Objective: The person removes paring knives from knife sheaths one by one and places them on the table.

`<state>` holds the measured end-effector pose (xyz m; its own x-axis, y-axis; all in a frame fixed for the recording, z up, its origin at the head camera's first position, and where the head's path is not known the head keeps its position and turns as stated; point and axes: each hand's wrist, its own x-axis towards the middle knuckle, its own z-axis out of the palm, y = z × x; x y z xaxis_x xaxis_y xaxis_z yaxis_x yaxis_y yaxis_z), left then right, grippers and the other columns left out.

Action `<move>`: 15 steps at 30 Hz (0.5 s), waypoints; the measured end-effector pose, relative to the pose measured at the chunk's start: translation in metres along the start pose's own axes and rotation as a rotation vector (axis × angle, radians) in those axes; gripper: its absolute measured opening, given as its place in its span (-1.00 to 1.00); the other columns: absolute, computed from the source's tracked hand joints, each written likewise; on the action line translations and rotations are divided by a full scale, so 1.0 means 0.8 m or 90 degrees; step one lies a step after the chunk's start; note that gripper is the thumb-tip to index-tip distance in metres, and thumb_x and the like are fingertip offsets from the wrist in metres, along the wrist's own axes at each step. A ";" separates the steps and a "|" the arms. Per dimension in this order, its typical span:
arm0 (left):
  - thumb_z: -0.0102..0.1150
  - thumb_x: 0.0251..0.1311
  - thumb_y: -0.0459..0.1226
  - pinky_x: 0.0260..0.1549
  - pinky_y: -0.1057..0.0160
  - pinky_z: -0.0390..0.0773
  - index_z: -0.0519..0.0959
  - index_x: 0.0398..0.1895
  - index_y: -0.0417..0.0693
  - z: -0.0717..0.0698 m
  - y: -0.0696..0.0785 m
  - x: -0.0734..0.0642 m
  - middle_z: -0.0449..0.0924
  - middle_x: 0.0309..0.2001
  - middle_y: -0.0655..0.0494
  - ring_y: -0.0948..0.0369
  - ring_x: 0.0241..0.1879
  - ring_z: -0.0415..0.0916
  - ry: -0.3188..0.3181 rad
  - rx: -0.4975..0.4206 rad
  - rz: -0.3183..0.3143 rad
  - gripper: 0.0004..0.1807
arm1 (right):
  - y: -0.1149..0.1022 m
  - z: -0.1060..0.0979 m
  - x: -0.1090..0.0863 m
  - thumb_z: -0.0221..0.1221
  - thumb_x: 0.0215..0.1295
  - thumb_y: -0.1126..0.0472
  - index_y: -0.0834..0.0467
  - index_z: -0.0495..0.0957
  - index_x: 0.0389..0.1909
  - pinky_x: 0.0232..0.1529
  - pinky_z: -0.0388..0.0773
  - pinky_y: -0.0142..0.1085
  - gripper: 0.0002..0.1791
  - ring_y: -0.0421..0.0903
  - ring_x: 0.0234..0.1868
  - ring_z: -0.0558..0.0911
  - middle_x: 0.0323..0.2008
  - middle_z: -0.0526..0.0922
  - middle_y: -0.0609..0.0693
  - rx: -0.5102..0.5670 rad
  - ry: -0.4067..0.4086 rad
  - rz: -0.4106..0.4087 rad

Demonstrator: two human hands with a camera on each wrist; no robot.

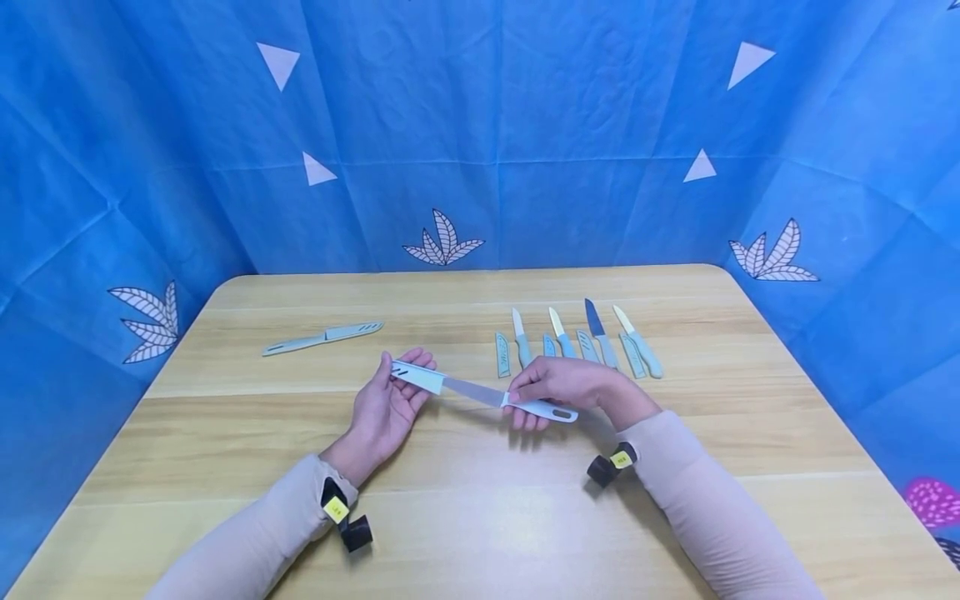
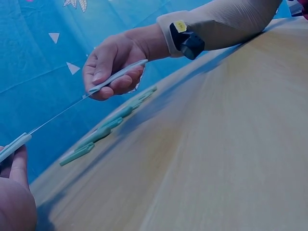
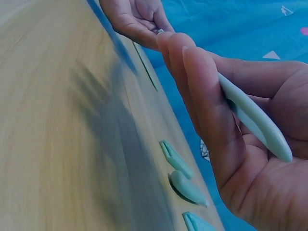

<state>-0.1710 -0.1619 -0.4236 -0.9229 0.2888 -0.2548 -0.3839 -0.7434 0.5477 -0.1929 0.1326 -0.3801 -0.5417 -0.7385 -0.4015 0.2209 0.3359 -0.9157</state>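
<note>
My right hand (image 1: 551, 387) grips the pale handle (image 1: 542, 408) of a knife between thumb and fingers, the handle's holed end pointing right. The knife's blade (image 1: 474, 390) points left, its tip end inside a light slotted sheath (image 1: 420, 377). My left hand (image 1: 386, 412), palm up, holds that sheath with the thumb at its far end and fingers beneath. Both hands are raised over the table, as the left wrist view shows, with the thin blade (image 2: 57, 115) spanning the gap between them. In the right wrist view the handle (image 3: 257, 120) lies across the curled fingers.
A sheathed knife (image 1: 324, 337) lies at the back left of the wooden table (image 1: 480, 517). At the back right, several bare knives, one with a dark blade (image 1: 594, 317), lie beside separate sheaths (image 1: 502, 355). A blue curtain (image 1: 495, 108) hangs behind the table.
</note>
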 end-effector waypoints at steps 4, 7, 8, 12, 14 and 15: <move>-0.43 0.51 0.08 0.26 0.17 0.42 0.13 0.42 -0.19 0.000 0.004 -0.001 0.13 0.45 -0.14 0.04 0.41 0.16 0.005 -0.004 0.002 -0.35 | -0.002 0.001 -0.003 0.08 0.45 0.27 0.49 0.57 -0.07 -0.32 0.73 -0.23 -0.69 0.03 -0.35 0.70 -0.25 0.65 0.43 -0.001 0.004 0.002; -0.42 0.51 0.09 0.26 0.18 0.41 0.14 0.41 -0.18 0.000 0.008 -0.001 0.19 0.42 -0.12 0.06 0.38 0.22 0.007 -0.009 0.002 -0.36 | -0.003 0.000 -0.005 0.08 0.45 0.28 0.51 0.55 -0.05 -0.33 0.72 -0.25 -0.68 0.03 -0.35 0.70 -0.24 0.64 0.44 0.007 0.007 -0.001; -0.42 0.51 0.09 0.26 0.19 0.41 0.15 0.41 -0.17 -0.001 0.009 -0.001 0.20 0.42 -0.12 0.07 0.37 0.25 0.009 -0.008 0.001 -0.36 | -0.003 0.000 -0.006 0.07 0.45 0.28 0.52 0.54 -0.05 -0.33 0.72 -0.26 -0.68 0.04 -0.35 0.69 -0.25 0.64 0.45 0.007 0.007 -0.006; -0.43 0.50 0.09 0.27 0.20 0.40 0.13 0.42 -0.17 0.000 0.013 -0.001 0.13 0.45 -0.12 0.08 0.35 0.27 0.010 -0.010 -0.005 -0.35 | -0.002 0.000 -0.008 0.06 0.46 0.28 0.53 0.51 -0.04 -0.32 0.72 -0.24 -0.67 0.06 -0.34 0.69 -0.25 0.65 0.41 0.011 0.021 -0.018; -0.44 0.50 0.09 0.27 0.20 0.40 0.10 0.44 -0.17 0.001 0.015 -0.002 0.08 0.47 -0.13 0.08 0.37 0.24 0.007 -0.008 -0.010 -0.33 | -0.002 0.000 -0.008 0.06 0.46 0.27 0.54 0.49 -0.03 -0.30 0.72 -0.23 -0.66 0.06 -0.33 0.68 -0.25 0.66 0.37 0.010 0.033 -0.027; -0.44 0.50 0.09 0.27 0.20 0.40 0.09 0.45 -0.17 0.002 0.015 -0.002 0.06 0.47 -0.13 0.08 0.38 0.22 0.004 -0.007 -0.012 -0.33 | -0.002 0.000 -0.009 0.06 0.46 0.27 0.54 0.47 -0.02 -0.28 0.72 -0.22 -0.66 0.06 -0.32 0.68 -0.25 0.66 0.36 0.014 0.040 -0.029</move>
<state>-0.1741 -0.1705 -0.4152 -0.9153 0.2987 -0.2703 -0.4007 -0.7448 0.5336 -0.1893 0.1372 -0.3761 -0.6015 -0.7141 -0.3581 0.2119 0.2895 -0.9334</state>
